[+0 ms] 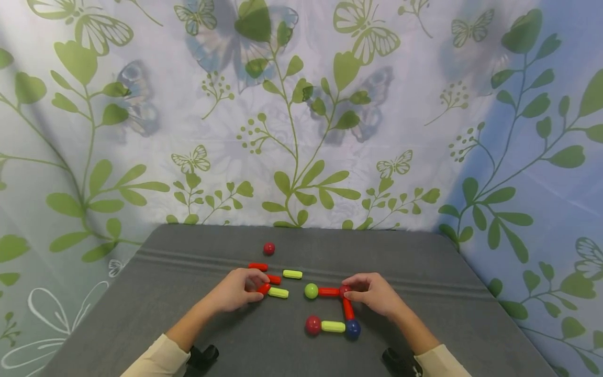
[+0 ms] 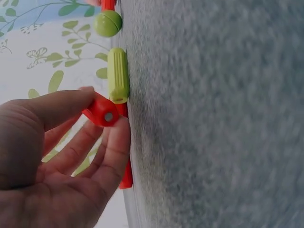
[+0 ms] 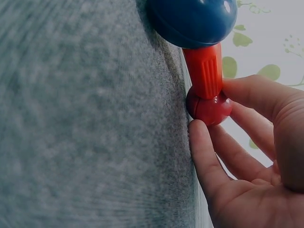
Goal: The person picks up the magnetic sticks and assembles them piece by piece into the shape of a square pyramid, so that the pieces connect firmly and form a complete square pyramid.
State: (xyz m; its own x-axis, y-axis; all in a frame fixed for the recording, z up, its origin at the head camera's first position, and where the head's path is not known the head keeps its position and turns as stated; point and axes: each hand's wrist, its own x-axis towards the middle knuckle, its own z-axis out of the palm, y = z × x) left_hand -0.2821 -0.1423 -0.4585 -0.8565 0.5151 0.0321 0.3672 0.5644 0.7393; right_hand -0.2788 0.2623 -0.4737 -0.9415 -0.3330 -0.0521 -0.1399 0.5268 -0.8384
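Observation:
My left hand [image 1: 237, 289] pinches a red magnetic rod [image 2: 101, 111] between thumb and fingers; a silvery magnet shows at its end. Just beyond lie a yellow-green rod [image 1: 278, 293] and another red rod [image 1: 274, 279]. With thumb and fingertips, my right hand [image 1: 375, 295] holds a dark red ball [image 3: 211, 110] at the corner of a joined shape. From that ball one red rod [image 1: 328, 291] runs left to a green ball [image 1: 311, 291]. A second red rod [image 3: 204, 71] leads to a blue ball [image 1: 353, 329], then a yellow-green rod [image 1: 333, 326] and a red ball [image 1: 313, 325].
Farther back on the grey table [image 1: 405, 251] sit a loose red ball [image 1: 269, 248], a red rod [image 1: 258, 266] and a yellow-green rod [image 1: 292, 274]. A leaf-and-butterfly patterned curtain [image 1: 301, 131] hangs behind the table and along both sides.

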